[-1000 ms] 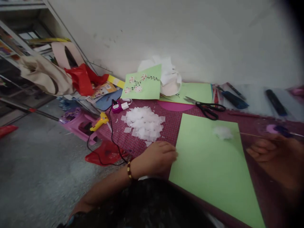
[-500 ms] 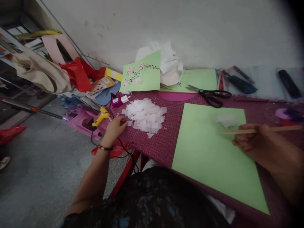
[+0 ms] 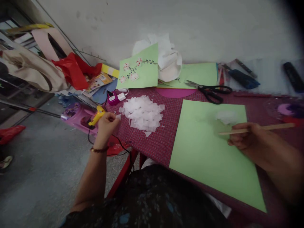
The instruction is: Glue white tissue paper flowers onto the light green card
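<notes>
My left hand (image 3: 107,126) is closed, its thumb and fingers pinching a small white paper square (image 3: 118,117). Just behind it lies a yellow hot glue gun (image 3: 97,115), at the table's left edge. To the right of this hand spreads a loose heap of white paper squares (image 3: 143,112). My right hand (image 3: 251,141) is wrapped round a thin wooden stick (image 3: 273,127), whose tip hovers over or touches a green sheet (image 3: 209,158); I cannot tell which. A fluffy white paper clump (image 3: 226,117) sits on the sheet beyond the stick.
Black-handled scissors (image 3: 211,91) lie behind the green sheet. A green card with flowers (image 3: 139,69) leans against crumpled white paper (image 3: 168,60). A purple power socket (image 3: 113,98) stands left of the heap; a black cord (image 3: 123,146) hangs over the table edge.
My left hand has drawn back left from the heap, with a paper square in its fingers. The right hand still grips the stick, little moved. The view has shifted slightly.
</notes>
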Available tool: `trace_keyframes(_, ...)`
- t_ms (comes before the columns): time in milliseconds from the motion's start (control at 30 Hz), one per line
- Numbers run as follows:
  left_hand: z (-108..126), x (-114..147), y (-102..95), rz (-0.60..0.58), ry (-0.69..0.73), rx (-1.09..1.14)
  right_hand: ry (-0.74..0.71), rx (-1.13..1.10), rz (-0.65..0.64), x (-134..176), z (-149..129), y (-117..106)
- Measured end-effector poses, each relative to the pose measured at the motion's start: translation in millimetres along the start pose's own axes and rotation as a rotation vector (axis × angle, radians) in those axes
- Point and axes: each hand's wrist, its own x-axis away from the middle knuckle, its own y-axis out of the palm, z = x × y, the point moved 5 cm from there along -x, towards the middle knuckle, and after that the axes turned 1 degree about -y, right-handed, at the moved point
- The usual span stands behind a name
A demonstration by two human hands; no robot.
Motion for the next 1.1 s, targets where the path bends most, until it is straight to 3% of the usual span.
trace_keyframes(67, 23.3, 1.4, -6.6, 0.073, 0.051, 0.118, -0.005, -0.005, -0.012, 0.1, 1.9, -0.9)
trace_keyframes(133, 58.5, 3.6, 3.5, 0.022, 0.128, 0.227, -0.030, -0.028, -0.031, 2.4, 1.8, 0.0)
trace_keyframes(300, 173.7, 15.4, 68.1, -0.229, 0.443, 0.329, -0.185, -0.095, -0.040, 7.5, -6.8, 6.0)
trace_keyframes(400, 233.8, 21.3, 105.2, -0.243, 0.679, 0.265, -0.284, -0.049, -0.020, 6.0, -11.6, 7.0)
trace_keyframes(500, 265.7, 21.7, 137.7, -0.185, 0.817, 0.228, -0.340, 0.057, 0.008, 7.4, -15.6, 7.2)
trace_keyframes(633, 266.5, 18.7, 178.2, -0.184, 0.925, 0.103, -0.364, 0.131, -0.003, 15.6, -24.6, 10.8)
trace_keyframes(767, 246.1, 13.5, 208.0, -0.470, 0.830, 0.077, -0.385, 0.190, -0.049, 21.5, -42.7, 20.2)
trace_keyframes(833, 237.8, 10.8, 214.2, -0.584, 0.712, 0.113, -0.391, 0.217, -0.078, 18.0, -52.0, 28.3)
trace_keyframes(933, 232.3, 8.5, 216.7, -0.654, 0.575, 0.162, -0.392, 0.221, -0.093, 2.5, -59.4, 42.8)
trace_keyframes(1100, 231.5, 8.0, 217.6, -0.725, 0.490, 0.235, -0.376, 0.163, -0.011, -29.1, -48.0, 58.3)
